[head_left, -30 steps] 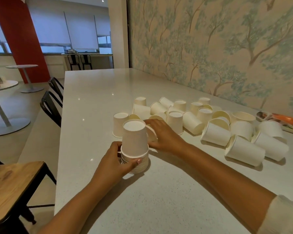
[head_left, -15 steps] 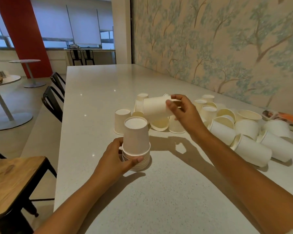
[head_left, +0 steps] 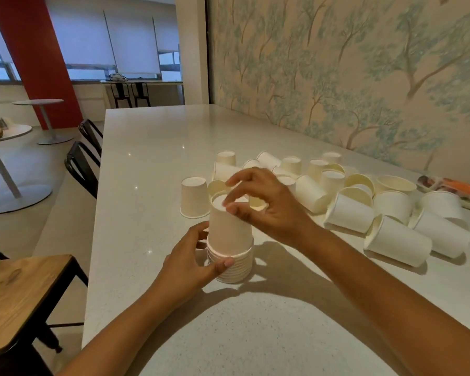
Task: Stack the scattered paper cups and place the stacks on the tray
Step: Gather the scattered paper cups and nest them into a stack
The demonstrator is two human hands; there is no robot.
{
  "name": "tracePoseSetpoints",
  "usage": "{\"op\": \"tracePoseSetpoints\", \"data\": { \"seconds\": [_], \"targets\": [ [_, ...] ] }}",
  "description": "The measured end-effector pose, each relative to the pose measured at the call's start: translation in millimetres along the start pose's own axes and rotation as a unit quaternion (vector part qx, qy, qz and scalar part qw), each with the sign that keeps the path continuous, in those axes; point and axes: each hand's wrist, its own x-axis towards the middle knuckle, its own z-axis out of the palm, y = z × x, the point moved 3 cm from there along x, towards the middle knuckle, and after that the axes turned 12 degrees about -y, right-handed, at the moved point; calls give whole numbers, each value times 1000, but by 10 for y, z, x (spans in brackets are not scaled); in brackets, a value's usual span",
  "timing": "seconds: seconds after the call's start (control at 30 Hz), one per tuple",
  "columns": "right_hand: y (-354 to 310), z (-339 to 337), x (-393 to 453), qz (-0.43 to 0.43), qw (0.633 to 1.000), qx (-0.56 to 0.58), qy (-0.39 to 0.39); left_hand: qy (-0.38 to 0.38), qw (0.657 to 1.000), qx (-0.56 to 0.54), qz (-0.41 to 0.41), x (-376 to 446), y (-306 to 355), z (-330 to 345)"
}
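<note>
A stack of upturned white paper cups (head_left: 229, 248) stands on the white table (head_left: 255, 335) in front of me. My left hand (head_left: 193, 263) wraps around the stack's lower rims from the left. My right hand (head_left: 263, 203) sits over the top cup, fingertips on its upturned base, pressing it onto the stack. Behind and to the right lie several scattered paper cups (head_left: 350, 213), some upturned, some on their sides. One upturned cup (head_left: 194, 197) stands alone just left of the stack. The tray (head_left: 461, 189), with an orange edge, shows at the far right by the wall.
A wall with tree-pattern wallpaper (head_left: 350, 77) runs along the table's right side. Black chairs (head_left: 84, 164) stand at the table's left edge. A wooden stool (head_left: 22, 297) is at the lower left. Round tables stand further left.
My right hand picked a cup from the pile, carried it over and set it upturned on the stack. The left hand kept holding the stack in place.
</note>
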Motion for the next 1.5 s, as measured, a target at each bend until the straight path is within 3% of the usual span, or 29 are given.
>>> {"op": "tracePoseSetpoints", "data": {
  "seconds": [0.17, 0.3, 0.43, 0.6, 0.7, 0.77, 0.93, 1.07, 1.33, 1.5],
  "targets": [
    [16, 75, 100, -15, 993, 113, -23, 14, 999, -44, 7, 69, 23, 11],
    [237, 4, 374, 80, 983, 150, 68, 37, 991, -123, -25, 95, -24, -12],
    [466, 133, 643, 99, 992, 25, 69, 120, 987, -91, -47, 64, -85, -215],
    [568, 578, 832, 103, 982, -160, -10, 158, 956, -236, -70, 0, -317, -412],
    [643, 774, 813, 145, 956, -244, -75, 180, 974, -102, -89, 28, -277, -444],
    [693, 811, 773, 148, 952, -254, -82, 181, 977, -76, -88, 58, -259, -446],
    [641, 642, 775, 149, 979, -131, -36, 182, 978, -50, -86, 108, -284, -457],
    [520, 535, 785, 130, 989, 5, -70, 178, 980, -49, -79, 91, -248, -434],
    [333, -182, 819, 163, 982, 75, 67, 180, 979, -57, -71, 132, -270, -414],
    [103, -523, 797, 133, 984, 83, 82, 159, 985, -38, -54, 261, -274, -382]
  ]
}}
